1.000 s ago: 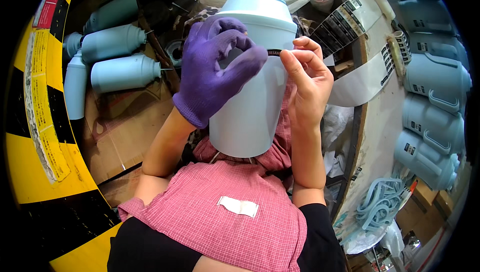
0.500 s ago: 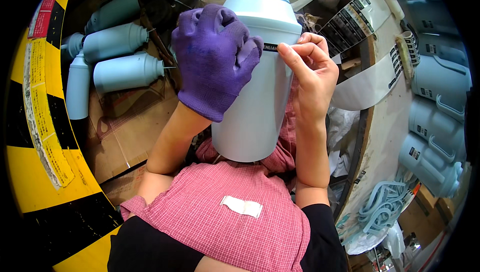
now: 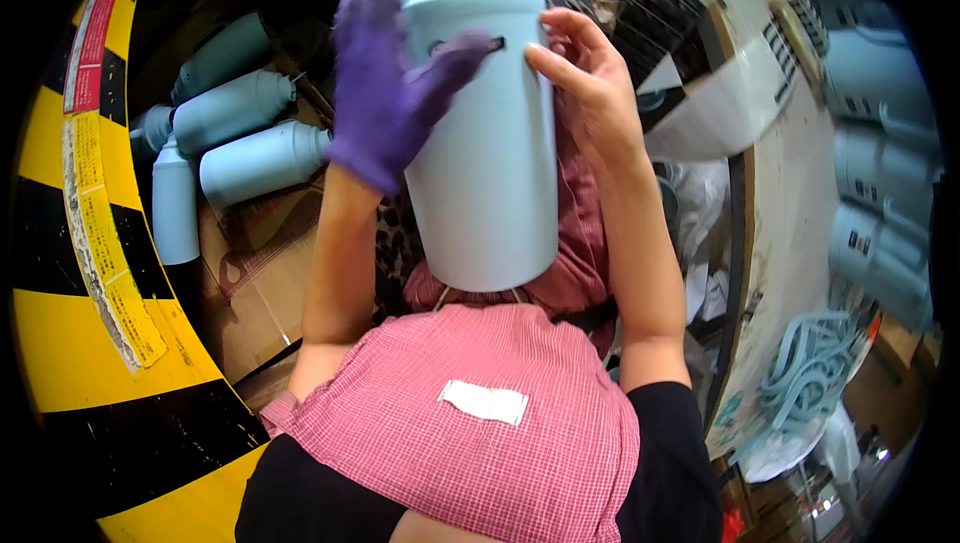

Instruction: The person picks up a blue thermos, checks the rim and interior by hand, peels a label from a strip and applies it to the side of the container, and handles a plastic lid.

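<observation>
A large light blue vacuum jug body (image 3: 485, 163) stands in front of me, its base close to my pink checked apron and its upper end at the top of the picture. No handle shows on it. My left hand (image 3: 390, 93), in a purple knitted glove, lies along its left side, with the thumb pressed across the front. A small black label (image 3: 497, 44) peeks out at the thumb tip, the rest of it covered. On the other side my bare right hand (image 3: 592, 78) has thumb and fingers apart, fingertips at the jug's right edge.
Several blue jug bodies (image 3: 265, 161) lie on cardboard (image 3: 255, 293) at left, beside a yellow-and-black striped edge (image 3: 120, 443). A board (image 3: 785, 233) at right bears label sheets (image 3: 715, 118), handled jugs (image 3: 880, 178) and a heap of loose blue handles (image 3: 810, 368).
My left hand has opened from a curled grip and slid its thumb over the label. My right thumb and fingers have spread from a pinch. The jug sits higher and slightly left in view.
</observation>
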Demonstrator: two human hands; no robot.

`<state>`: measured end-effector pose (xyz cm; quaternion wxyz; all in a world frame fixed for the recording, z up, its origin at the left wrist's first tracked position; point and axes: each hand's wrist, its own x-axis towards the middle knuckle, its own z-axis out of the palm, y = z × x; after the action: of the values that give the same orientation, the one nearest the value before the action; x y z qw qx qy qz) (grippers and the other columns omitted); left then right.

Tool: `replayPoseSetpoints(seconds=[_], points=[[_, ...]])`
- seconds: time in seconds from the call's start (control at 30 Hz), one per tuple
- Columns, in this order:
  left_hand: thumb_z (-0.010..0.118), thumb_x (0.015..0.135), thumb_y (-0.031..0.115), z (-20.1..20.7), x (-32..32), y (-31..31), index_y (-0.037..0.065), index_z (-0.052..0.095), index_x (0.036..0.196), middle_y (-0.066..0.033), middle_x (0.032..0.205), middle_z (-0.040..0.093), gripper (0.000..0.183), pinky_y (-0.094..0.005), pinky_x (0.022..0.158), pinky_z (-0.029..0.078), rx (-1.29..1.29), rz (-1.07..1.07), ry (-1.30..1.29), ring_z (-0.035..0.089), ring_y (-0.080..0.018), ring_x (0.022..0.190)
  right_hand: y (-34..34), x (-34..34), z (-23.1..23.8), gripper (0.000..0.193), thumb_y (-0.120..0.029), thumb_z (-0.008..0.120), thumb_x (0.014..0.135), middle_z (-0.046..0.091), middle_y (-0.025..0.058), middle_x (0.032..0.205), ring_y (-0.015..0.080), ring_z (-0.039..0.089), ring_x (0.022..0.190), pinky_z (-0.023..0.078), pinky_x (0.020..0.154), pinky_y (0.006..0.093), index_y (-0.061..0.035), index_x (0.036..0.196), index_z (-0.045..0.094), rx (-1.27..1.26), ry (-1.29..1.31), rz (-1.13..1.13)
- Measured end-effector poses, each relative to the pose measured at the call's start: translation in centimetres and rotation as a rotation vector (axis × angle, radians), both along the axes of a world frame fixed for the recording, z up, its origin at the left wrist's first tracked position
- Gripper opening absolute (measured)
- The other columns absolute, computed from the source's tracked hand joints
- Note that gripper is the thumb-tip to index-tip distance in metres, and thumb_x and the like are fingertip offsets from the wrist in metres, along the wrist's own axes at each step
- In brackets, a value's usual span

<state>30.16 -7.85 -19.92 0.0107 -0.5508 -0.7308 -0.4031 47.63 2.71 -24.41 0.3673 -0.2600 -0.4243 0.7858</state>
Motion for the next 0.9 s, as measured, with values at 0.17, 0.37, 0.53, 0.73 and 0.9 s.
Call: replayPoseSetpoints(seconds=[0.17, 0.37, 0.53, 0.73, 0.9], points=[[0.059, 0.096, 0.036, -2.0, -0.8, -0.8, 0.0, 0.053, 0.135, -0.0243, 0.135, 0.057, 0.054, -0.0503, 0.113, 0.036, -0.008, -0.336, 0.002, 0.048, -0.0395, 0.133, -2.4, 12.4, 2.2, 0.032, -0.01, 0.073, 0.09, 0.068, 0.0016, 0.112, 0.0107, 0.062, 0.103, 0.047, 0.094, 0.0258, -0.0019, 0.121, 0.065, 0.133, -0.265, 0.081], [0.046, 0.104, 0.021, -2.7, -10.2, 1.0, -0.003, 0.057, 0.127, -0.0192, 0.131, 0.063, 0.036, -0.0486, 0.108, 0.045, 0.264, -0.255, 0.079, 0.051, -0.0366, 0.132, -13.5, 37.8, 5.3, 0.023, -0.021, 0.072, 0.089, 0.075, 0.0116, 0.095, 0.0089, 0.068, 0.08, 0.054, 0.065, 0.0276, -0.0029, 0.103, 0.076, -0.211, -1.311, 0.432], [0.042, 0.106, 0.022, -1.9, -15.5, 15.6, -0.002, 0.043, 0.145, -0.0154, 0.145, 0.053, 0.046, -0.0364, 0.113, 0.039, -0.283, -0.522, 0.055, 0.049, -0.0238, 0.134, -32.3, 44.7, -9.6, 0.025, -0.012, 0.065, 0.085, 0.073, 0.0137, 0.108, 0.0328, 0.069, 0.101, 0.056, 0.088, 0.0404, -0.0074, 0.109, 0.073, -0.09, -1.758, 0.169], [0.041, 0.104, 0.022, 1.7, -12.2, 17.2, -0.001, 0.053, 0.14, -0.0156, 0.137, 0.06, 0.044, -0.0328, 0.11, 0.041, -0.965, -0.984, 0.236, 0.056, -0.0227, 0.126, -37.1, 41.6, -18.7, 0.038, -0.014, 0.066, 0.082, 0.057, 0.0078, 0.138, 0.0325, 0.045, 0.136, 0.035, 0.114, 0.0507, -0.0158, 0.12, 0.069, 0.494, -1.673, 0.439], [0.046, 0.101, 0.012, 5.3, -18.9, 12.8, -0.004, 0.053, 0.138, -0.0209, 0.141, 0.057, 0.041, -0.0384, 0.112, 0.041, -0.517, -0.974, 0.282, 0.055, -0.0324, 0.13, -36.4, 41.9, -12.0, 0.043, -0.028, 0.073, 0.078, 0.06, 0.0101, 0.131, 0.0321, 0.052, 0.124, 0.039, 0.104, 0.0521, -0.0169, 0.12, 0.066, 0.481, -1.563, 0.662]])
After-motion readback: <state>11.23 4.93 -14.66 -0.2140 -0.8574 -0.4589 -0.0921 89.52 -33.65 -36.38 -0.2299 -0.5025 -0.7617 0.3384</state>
